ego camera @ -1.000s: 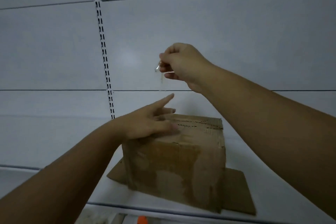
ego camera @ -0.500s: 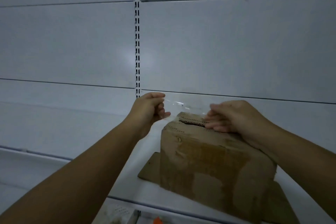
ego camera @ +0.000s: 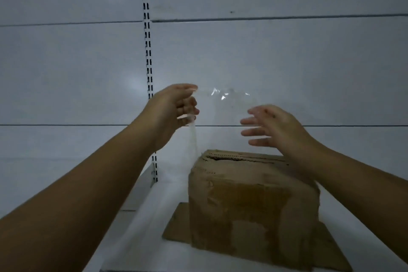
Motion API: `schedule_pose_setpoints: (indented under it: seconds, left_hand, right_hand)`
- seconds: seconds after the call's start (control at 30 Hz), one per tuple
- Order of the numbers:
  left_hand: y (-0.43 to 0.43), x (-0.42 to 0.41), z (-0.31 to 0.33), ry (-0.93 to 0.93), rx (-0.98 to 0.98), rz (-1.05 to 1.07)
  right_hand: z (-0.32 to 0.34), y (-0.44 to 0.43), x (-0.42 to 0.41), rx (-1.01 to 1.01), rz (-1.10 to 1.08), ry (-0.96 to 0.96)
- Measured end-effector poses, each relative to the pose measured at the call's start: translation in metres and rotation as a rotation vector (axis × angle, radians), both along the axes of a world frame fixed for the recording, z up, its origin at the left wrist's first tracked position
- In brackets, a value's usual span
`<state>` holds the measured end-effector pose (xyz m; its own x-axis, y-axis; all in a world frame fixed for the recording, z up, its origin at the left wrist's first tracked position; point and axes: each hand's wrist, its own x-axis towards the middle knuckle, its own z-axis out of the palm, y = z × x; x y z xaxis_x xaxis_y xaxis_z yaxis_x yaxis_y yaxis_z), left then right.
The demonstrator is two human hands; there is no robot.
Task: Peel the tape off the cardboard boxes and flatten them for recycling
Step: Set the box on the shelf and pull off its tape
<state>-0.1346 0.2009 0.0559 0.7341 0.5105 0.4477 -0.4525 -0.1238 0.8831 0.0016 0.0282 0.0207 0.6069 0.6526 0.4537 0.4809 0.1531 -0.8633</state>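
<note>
A worn brown cardboard box (ego camera: pixel 251 203) stands on a white shelf, its top seam showing a dark gap. It rests on a flat cardboard sheet (ego camera: pixel 176 225). Above the box, my left hand (ego camera: pixel 174 106) pinches a strip of clear tape (ego camera: pixel 223 95), which glints between my hands; a loose end hangs down from the left hand. My right hand (ego camera: pixel 271 126) is raised above the box's right side, fingers spread, and whether they touch the tape I cannot tell.
The white shelf (ego camera: pixel 145 216) runs forward to its front edge at the bottom. Behind is a white panelled back wall with a slotted upright rail (ego camera: pixel 147 35).
My right hand has lifted off the box top and opened. My left hand has risen with the tape, which is now stretched higher above the box.
</note>
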Motion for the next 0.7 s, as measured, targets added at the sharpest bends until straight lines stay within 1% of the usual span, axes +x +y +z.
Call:
schedule_pose_setpoints:
  seconds: [0.03,0.07,0.13,0.23,0.27,0.33,0.4,0.43,0.47,0.53,0.57,0.63,0.7]
  left_hand:
    - [-0.012,0.009,0.003,0.017,0.051,-0.034]
    - [-0.024,0.018,0.006,0.026,0.071,-0.084]
    - [-0.052,0.037,0.013,0.011,0.049,-0.224]
    - [-0.098,0.066,0.027,-0.092,-0.040,-0.390]
    - [-0.115,0.076,0.030,-0.119,-0.052,-0.428]
    - [-0.150,0.099,0.033,-0.124,0.016,-0.456]
    - [-0.186,0.127,0.032,-0.083,0.168,-0.417]
    - [-0.203,0.143,0.029,-0.061,0.261,-0.384]
    - [-0.220,0.161,0.027,-0.042,0.377,-0.328]
    - [-0.259,0.201,0.021,-0.009,0.680,-0.177]
    - [-0.280,0.223,0.018,0.014,0.797,-0.138]
    - [-0.327,0.269,0.007,0.042,0.945,-0.121]
    - [-0.375,0.315,-0.006,0.046,1.047,-0.106]
  right_hand:
    - [0.012,-0.008,0.000,0.063,0.064,0.061]
    - [0.023,-0.017,0.001,0.080,0.111,0.094]
    - [0.033,-0.035,0.004,0.017,0.111,0.109]
    - [0.021,-0.066,0.027,-0.091,-0.009,0.219]
    - [0.013,-0.080,0.038,-0.126,-0.001,0.279]
    - [0.000,-0.114,0.057,-0.132,0.125,0.419]
    - [-0.002,-0.155,0.077,-0.032,0.205,0.489]
    - [-0.001,-0.176,0.090,0.029,0.194,0.505]
    - [-0.001,-0.199,0.104,0.088,0.152,0.523]
    - [-0.002,-0.248,0.139,0.207,0.021,0.543]
    - [-0.003,-0.272,0.158,0.261,-0.044,0.554]
    - [-0.004,-0.323,0.196,0.338,-0.164,0.565]
    - [-0.005,-0.378,0.229,0.374,-0.223,0.558]
